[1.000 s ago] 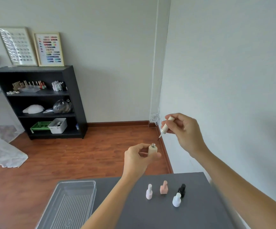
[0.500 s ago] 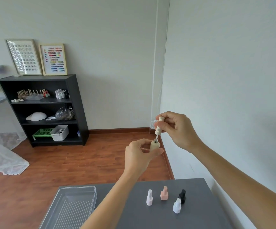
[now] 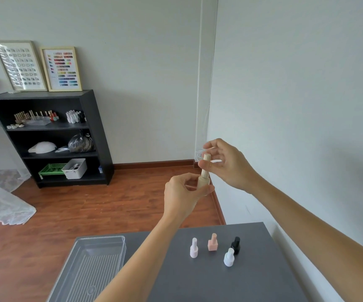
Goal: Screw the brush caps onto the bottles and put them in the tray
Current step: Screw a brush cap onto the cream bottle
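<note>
Our right hand [image 3: 226,164] pinches the beige brush cap [image 3: 206,163] with its fingers [image 3: 204,165], seated on the beige bottle [image 3: 204,183] that our left hand [image 3: 183,196] grips above the desk [image 3: 198,280]. The tray [image 3: 102,238] at the desk's left edge holds nothing; four capped bottles [image 3: 212,243] wait near the far edge.

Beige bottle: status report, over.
Left hand holds beige bottle, right hand pinches its cap, seated on the neck. Tray empty, four capped bottles on table. Nothing in the way.
</note>
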Action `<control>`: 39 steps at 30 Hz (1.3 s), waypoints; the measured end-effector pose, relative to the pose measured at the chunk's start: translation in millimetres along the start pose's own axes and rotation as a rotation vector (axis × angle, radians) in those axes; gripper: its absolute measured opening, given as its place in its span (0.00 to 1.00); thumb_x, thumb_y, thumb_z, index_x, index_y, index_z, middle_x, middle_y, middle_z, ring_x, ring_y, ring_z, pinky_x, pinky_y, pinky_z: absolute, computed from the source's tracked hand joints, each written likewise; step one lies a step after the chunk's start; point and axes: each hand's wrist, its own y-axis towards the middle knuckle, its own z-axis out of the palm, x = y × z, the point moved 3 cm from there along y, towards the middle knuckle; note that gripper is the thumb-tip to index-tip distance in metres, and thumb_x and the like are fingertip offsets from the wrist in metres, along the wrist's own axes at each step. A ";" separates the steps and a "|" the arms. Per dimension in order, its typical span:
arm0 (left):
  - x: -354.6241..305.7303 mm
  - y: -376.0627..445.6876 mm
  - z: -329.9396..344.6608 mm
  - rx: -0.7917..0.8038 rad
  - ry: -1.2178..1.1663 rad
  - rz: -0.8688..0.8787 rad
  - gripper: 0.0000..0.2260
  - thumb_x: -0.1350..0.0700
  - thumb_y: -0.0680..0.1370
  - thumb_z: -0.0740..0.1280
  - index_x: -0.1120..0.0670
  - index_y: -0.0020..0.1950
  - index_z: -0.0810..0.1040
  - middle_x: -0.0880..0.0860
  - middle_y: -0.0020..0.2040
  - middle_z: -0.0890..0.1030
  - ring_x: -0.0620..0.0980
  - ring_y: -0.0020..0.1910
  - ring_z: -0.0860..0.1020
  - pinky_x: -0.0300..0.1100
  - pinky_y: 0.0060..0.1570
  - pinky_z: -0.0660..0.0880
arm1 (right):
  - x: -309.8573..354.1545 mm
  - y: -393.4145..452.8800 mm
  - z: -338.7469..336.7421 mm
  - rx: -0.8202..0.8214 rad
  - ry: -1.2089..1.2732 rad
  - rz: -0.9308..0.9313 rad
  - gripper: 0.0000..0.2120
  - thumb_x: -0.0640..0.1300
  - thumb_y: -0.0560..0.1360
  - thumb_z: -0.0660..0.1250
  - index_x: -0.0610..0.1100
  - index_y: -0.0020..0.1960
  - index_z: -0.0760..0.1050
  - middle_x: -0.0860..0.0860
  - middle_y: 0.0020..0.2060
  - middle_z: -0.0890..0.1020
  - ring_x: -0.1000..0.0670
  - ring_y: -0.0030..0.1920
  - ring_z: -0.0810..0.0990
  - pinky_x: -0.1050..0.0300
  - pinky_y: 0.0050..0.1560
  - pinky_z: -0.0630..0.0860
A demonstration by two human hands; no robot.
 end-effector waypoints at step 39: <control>1.7 10.9 13.6 0.042 -0.048 -0.042 0.12 0.48 0.65 0.82 0.45 0.46 0.86 0.46 0.36 0.87 0.50 0.38 0.85 0.38 0.36 0.74 | -12.2 4.7 -12.8 -0.031 0.160 -0.005 0.09 0.38 0.70 0.76 0.40 0.49 0.82 0.44 0.43 0.87 0.47 0.45 0.87 0.50 0.54 0.82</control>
